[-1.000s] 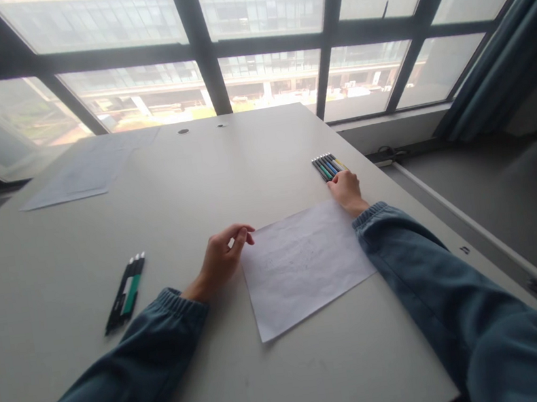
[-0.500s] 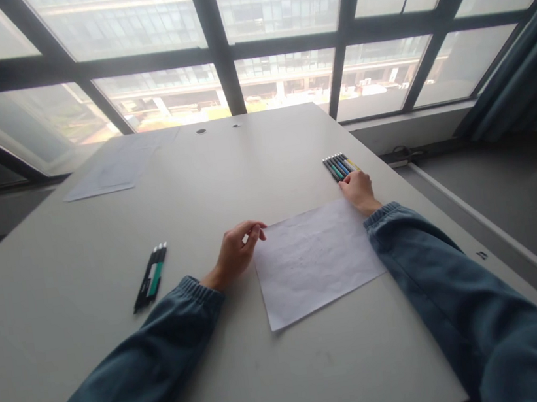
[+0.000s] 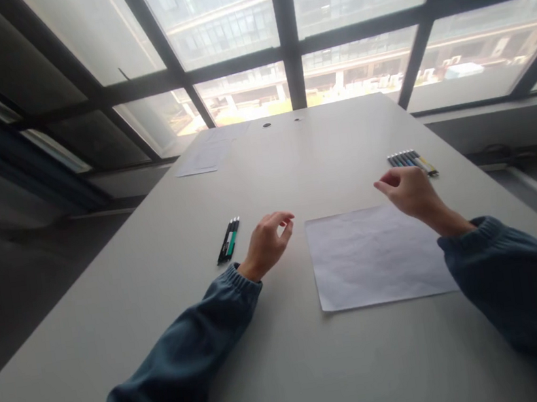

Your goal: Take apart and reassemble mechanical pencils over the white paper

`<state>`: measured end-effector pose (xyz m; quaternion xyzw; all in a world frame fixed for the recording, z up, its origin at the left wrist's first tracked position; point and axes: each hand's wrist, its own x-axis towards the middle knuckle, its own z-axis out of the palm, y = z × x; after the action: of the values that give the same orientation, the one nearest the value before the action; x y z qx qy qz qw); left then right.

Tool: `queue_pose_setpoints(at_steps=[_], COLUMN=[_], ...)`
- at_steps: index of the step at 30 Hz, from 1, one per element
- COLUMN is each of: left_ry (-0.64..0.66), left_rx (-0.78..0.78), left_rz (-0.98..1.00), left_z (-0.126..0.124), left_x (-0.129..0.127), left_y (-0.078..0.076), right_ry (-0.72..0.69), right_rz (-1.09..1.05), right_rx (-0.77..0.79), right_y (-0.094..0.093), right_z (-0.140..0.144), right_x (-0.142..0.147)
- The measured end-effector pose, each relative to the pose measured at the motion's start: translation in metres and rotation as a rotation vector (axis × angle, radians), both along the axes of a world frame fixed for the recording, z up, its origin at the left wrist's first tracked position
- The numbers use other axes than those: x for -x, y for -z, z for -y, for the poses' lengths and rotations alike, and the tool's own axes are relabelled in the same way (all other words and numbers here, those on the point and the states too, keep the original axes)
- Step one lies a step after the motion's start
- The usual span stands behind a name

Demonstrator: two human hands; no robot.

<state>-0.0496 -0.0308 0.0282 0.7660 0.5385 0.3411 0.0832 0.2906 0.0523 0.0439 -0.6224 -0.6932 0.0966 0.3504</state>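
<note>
Lying in head view: white paper, faintly rumpled, right of left grip, partly behind right grip. Left loosely curled, released; right pinched together, nothing visible inside. Multicoloured pens just beyond right grip; black-and-green pens left of left grip.

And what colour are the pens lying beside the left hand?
Mostly black pens, with a green patch and whitish ends, in the head view.
</note>
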Motion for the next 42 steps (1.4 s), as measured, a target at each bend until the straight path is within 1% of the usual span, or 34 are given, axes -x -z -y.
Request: queue_pose_setpoints(at_steps=[3, 5, 7, 9, 12, 16, 20, 24, 29, 32, 34, 35, 36, 38, 40, 42], left_ry=[-0.169, -0.292, -0.427, -0.513, -0.566, -0.558, -0.540, -0.562, -0.574, -0.571, -0.552, -0.522, -0.508, -0.492, -0.431, -0.346], left_rx=[0.014, 0.022, 0.038, 0.090, 0.169, 0.235, 0.278, 0.319, 0.371, 0.416, 0.462, 0.521, 0.544, 0.544, 0.553, 0.561], left_rz=[-0.034, -0.049, -0.058, -0.047, 0.018, 0.029, 0.030, 0.024, 0.026, 0.056, 0.127, 0.247, 0.366, 0.529, 0.643, 0.748], left_z=[-0.002, -0.005, -0.010, -0.014, -0.020, -0.024, -0.026, -0.028, -0.030, -0.031, -0.030, -0.030, -0.029, -0.028, -0.028, -0.030], left_x=[0.048, 0.083, 0.113, 0.135, 0.152, 0.157, 0.156, 0.156, 0.156, 0.161, 0.168, 0.171, 0.174, 0.176, 0.169, 0.149], left_y=[-0.005, -0.005, -0.004, 0.000, 0.007, 0.015, 0.018, 0.013, 0.005, -0.001, -0.009, -0.015, -0.021, -0.033, -0.043, -0.049], right_ry=[-0.136, -0.210, -0.270, -0.312, -0.339, -0.345, -0.346, -0.345, -0.350, -0.351, -0.354, -0.355, -0.357, -0.360, -0.372, -0.408], right_rz=[0.039, 0.079, 0.104, 0.132, 0.174, 0.206, 0.213, 0.220, 0.207, 0.192, 0.176, 0.164, 0.150, 0.114, 0.062, -0.013], right_rx=[0.039, 0.067, 0.086, 0.111, 0.138, 0.147, 0.154, 0.161, 0.185, 0.181, 0.167, 0.158, 0.149, 0.135, 0.132, 0.128], right_y=[-0.007, -0.005, 0.001, 0.012, 0.028, 0.041, 0.046, 0.047, 0.043, 0.042, 0.042, 0.041, 0.040, 0.038, 0.033, 0.028], right_z=[0.026, 0.040, 0.049, 0.053, 0.054, 0.052, 0.051, 0.051, 0.053, 0.054, 0.055, 0.055, 0.055, 0.056, 0.058, 0.062], right_x=[0.028, 0.042, 0.051, 0.057, 0.060, 0.060, 0.059, 0.059, 0.060, 0.061, 0.061, 0.062, 0.062, 0.063, 0.065, 0.067])
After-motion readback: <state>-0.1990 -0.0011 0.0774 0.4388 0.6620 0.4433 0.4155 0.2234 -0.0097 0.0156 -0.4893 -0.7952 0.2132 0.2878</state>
